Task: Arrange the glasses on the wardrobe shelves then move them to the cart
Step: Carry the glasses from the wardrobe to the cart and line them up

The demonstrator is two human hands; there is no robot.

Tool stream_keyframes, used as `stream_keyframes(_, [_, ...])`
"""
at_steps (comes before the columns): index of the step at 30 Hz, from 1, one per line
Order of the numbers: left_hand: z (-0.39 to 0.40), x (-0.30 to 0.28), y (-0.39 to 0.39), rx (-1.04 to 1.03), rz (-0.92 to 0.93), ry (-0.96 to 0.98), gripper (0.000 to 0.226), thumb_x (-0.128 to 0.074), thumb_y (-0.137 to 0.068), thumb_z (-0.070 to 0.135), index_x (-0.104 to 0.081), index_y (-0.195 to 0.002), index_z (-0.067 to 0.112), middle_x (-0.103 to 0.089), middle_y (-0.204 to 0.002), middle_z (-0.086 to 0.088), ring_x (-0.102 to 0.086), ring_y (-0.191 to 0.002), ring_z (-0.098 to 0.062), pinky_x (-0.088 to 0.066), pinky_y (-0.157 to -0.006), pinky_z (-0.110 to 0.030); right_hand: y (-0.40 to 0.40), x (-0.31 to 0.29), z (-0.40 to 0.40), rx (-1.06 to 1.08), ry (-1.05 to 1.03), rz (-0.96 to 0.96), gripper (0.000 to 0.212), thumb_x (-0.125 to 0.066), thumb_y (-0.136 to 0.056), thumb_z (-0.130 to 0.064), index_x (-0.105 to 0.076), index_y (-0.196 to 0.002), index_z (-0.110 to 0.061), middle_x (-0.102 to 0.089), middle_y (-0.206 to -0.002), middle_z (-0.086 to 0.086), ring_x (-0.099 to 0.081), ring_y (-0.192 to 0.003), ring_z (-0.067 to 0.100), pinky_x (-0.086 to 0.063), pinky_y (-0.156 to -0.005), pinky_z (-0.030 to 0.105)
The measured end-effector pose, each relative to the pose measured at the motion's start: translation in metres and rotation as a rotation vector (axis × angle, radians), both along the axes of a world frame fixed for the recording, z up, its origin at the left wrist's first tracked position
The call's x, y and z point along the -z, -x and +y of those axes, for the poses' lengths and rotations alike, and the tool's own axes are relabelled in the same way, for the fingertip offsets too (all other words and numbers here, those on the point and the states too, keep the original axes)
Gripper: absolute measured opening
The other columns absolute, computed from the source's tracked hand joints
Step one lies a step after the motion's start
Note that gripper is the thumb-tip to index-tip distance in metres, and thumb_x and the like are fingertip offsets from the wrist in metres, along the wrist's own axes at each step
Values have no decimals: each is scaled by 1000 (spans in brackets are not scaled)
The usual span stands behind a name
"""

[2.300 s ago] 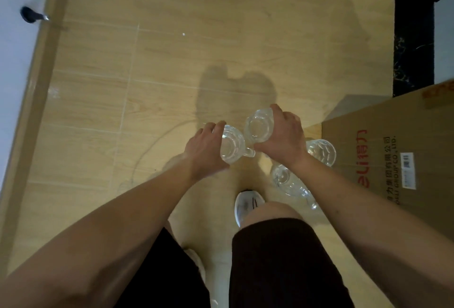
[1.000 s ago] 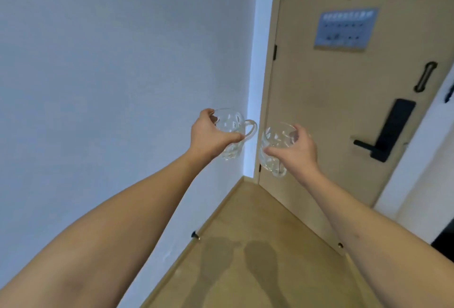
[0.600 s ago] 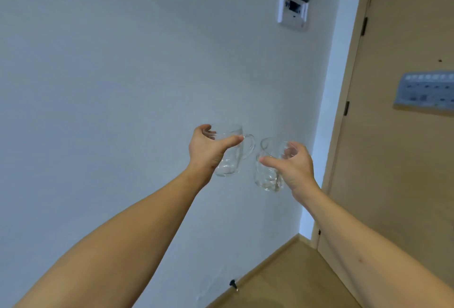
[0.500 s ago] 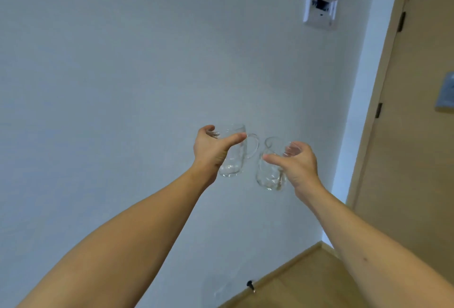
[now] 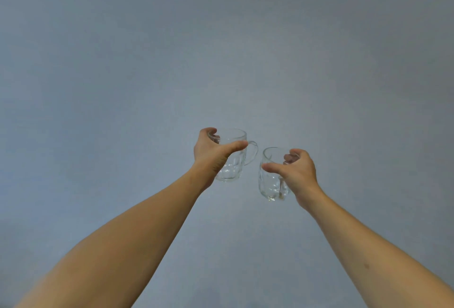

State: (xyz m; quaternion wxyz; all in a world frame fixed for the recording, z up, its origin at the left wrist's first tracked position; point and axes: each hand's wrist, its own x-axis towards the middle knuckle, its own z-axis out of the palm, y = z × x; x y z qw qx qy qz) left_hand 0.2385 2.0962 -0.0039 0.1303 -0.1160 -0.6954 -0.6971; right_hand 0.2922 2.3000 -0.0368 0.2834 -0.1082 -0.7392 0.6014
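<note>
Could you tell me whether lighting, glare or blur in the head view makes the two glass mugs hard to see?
Head view: light is soft and even, with no harsh glare; left mug and right mug are sharp but faint, their clear walls blending into the plain grey wall; frame corners look slightly darker; the wide lens stretches both forearms.
</note>
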Motion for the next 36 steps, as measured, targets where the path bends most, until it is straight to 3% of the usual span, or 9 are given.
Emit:
stream_keyframes(4, [-94, -11, 7, -125, 17, -5, 108, -92, -42, 53, -45, -135, 25, -58, -119, 11, -58, -108, -4, -45, -84, -25, 27, -13, -86, -130, -29, 19, 107, -99, -56, -24, -41, -145, -11, -56, -130, 4, -57, -119, 20, -48, -107, 42])
stream_keyframes(15, [-370, -22, 9, -463, 35, 38, 95, -97, -50, 46, -46, -129, 27, -58, -116, 12, -57, -105, -1, -43, -84, -25, 92, -25, -361, -458, -28, 34, 106, -98, -58, -25, -40, -146, -10, -54, -129, 4, -57, -118, 21, -50, -105, 48])
stream_keyframes(21, [-509, -16, -9, -654, 17, 38, 103, -93, -39, 55, -46, -127, 29, -59, -117, 11, -58, -107, -5, -45, -84, -27, 112, -17, -509, -635, -22, 36, 105, -98, -59, -26, -40, -145, -10, -54, -126, 2, -55, -115, 18, -48, -103, 39])
stream_keyframes(25, [-587, -7, -25, -801, -3, 39, 96, -96, -43, 51, -46, -122, 30, -60, -117, 8, -61, -106, -9, -47, -83, -25, 120, -11, -594, -756, -22, 31, 106, -98, -58, -28, -40, -145, -10, -54, -126, 3, -56, -118, 20, -49, -105, 45])
stream_keyframes(28, [-637, -1, -33, -890, -9, 35, 93, -100, -49, 46, -46, -122, 27, -61, -116, 4, -62, -108, -14, -53, -97, -35, 125, -5, -650, -840, -27, 23, 108, -99, -57, -28, -40, -146, -10, -54, -126, 2, -56, -118, 20, -50, -104, 44])
stream_keyframes(31, [-679, 5, -42, -954, -21, 27, 94, -101, -51, 41, -45, -125, 24, -61, -118, 1, -61, -110, -18, -52, -103, -42, 133, -1, -705, -921, -41, 23, 108, -99, -56, -30, -41, -145, -11, -55, -124, 0, -57, -117, 19, -49, -97, 35])
stream_keyframes(36, [-745, 16, -52, -1100, -34, 40, 91, -101, -51, 40, -47, -123, 22, -61, -113, 2, -61, -106, -16, -53, -95, -35, 150, 6, -798, -1057, -50, 21, 107, -99, -54, -32, -43, -143, -11, -57, -122, -1, -58, -115, 18, -46, -92, 30])
